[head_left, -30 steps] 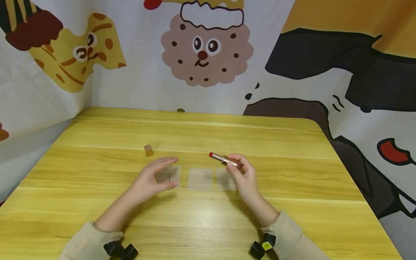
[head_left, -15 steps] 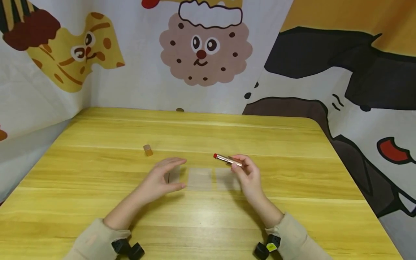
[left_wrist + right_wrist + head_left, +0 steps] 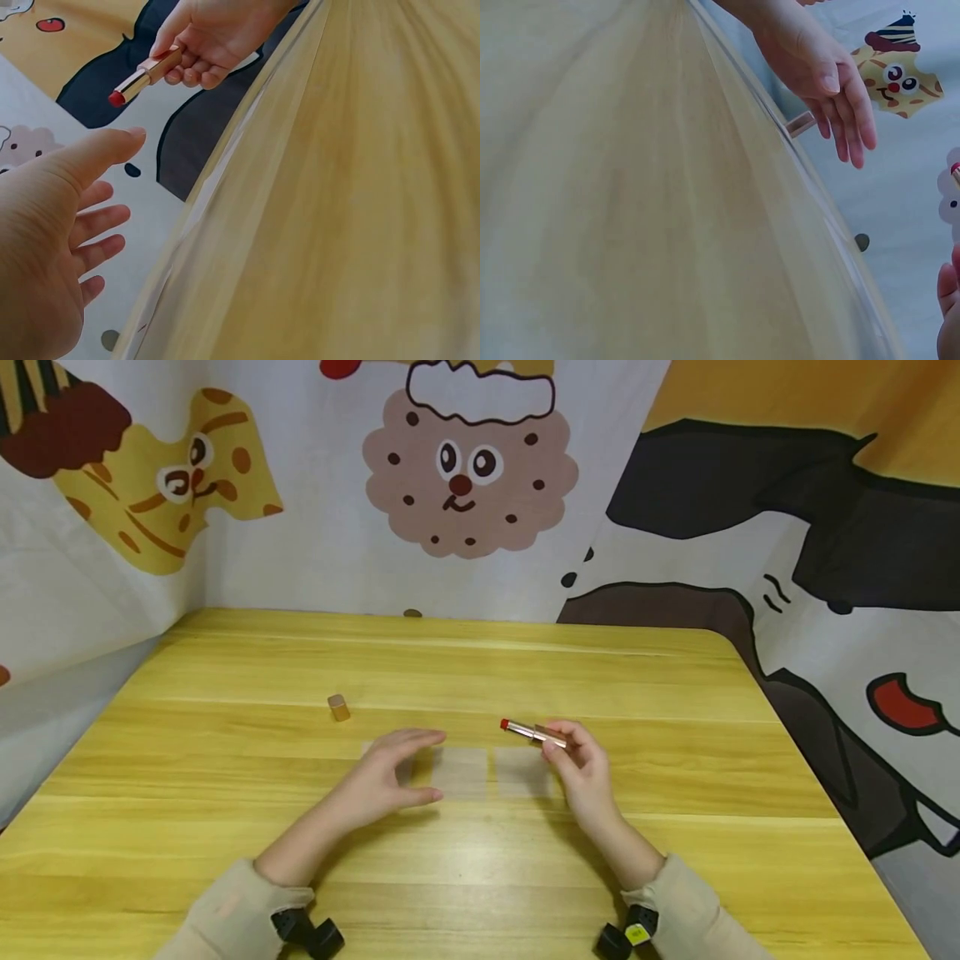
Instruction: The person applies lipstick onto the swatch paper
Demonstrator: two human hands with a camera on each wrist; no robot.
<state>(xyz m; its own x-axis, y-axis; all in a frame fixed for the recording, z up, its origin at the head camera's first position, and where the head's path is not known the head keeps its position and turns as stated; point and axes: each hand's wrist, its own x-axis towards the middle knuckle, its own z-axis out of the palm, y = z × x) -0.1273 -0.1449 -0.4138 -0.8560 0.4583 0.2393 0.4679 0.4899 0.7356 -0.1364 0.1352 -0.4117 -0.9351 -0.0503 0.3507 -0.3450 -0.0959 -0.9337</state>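
Observation:
An uncapped lipstick (image 3: 531, 732) with a red tip and a metallic tube points up and left above the table. My right hand (image 3: 588, 772) pinches its base between thumb and fingers. To the left, my left hand (image 3: 378, 783) hovers with thumb and fingers spread apart, holding nothing. In the left wrist view, the red lipstick tip (image 3: 117, 98) points towards the left hand's thumb. A small copper-coloured cap (image 3: 339, 707) rests on the table beyond the left hand. Below the hands lie pale translucent squares, a middle one (image 3: 460, 772) and a right one (image 3: 517, 772); the left hand mostly covers another.
The wooden table (image 3: 480, 877) reaches back to a cartoon-printed cloth (image 3: 300, 560) hanging behind it. Each sleeve cuff bears a black wrist device, one on the left (image 3: 307, 933) and one on the right (image 3: 628, 931).
Both hands have shifted right, the lipstick moving along with the right one. The left hand now hides the dark line seen on the left square. The cap stays on the table.

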